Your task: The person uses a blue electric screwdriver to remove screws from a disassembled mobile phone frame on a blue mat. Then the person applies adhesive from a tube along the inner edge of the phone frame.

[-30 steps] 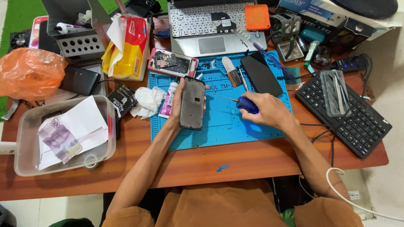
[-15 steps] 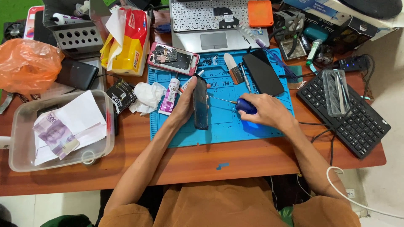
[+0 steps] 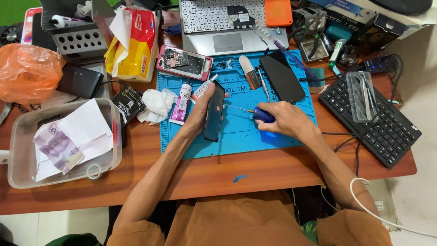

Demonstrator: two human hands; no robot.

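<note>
At the centre of the blue silicone work mat (image 3: 277, 136), our left hand (image 3: 200, 111) grips the dark slim phone body (image 3: 214, 111) on edge while our right hand (image 3: 287, 119), closed around the blue-handled screwdriver (image 3: 255, 113), presses its tip sideways, so a slip may gouge the casing.

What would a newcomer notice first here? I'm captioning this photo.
The blue mat mid-table, where the left hand tilts a dark phone on edge and the right hand aims a blue-handled screwdriver at it. Next, the orange bag far left and the black keyboard at right.
</note>
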